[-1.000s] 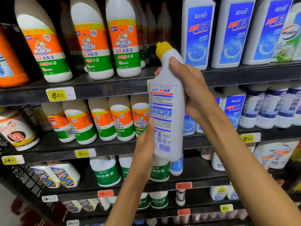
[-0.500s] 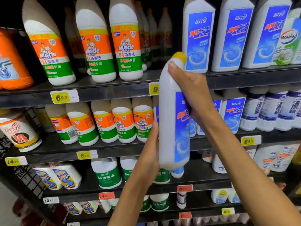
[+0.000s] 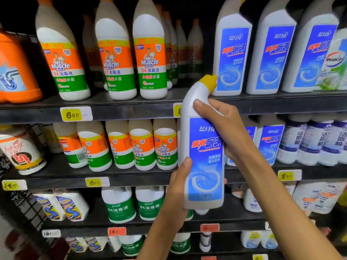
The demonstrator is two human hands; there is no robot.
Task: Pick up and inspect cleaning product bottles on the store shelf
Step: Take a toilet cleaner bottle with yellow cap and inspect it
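Note:
A white toilet-cleaner bottle (image 3: 203, 162) with a yellow angled cap and a blue front label is held upright in front of the shelves, label facing me. My right hand (image 3: 228, 126) grips its upper body from the right, thumb across the neck. My left hand (image 3: 179, 184) holds the lower left side, thumb on the label's edge. Matching blue-label bottles (image 3: 232, 53) stand on the top shelf behind it.
Orange-and-green Mr Muscle bottles (image 3: 150, 59) fill the top and second shelves at left. An orange drain-cleaner jug (image 3: 16, 72) stands far left. Green-label white jugs (image 3: 120, 205) sit on the third shelf. Yellow price tags (image 3: 75, 114) line the dark shelf edges.
The bottle has been turned in both hands from its back label to its blue front label, and it has shifted slightly right. Both hands kept their hold.

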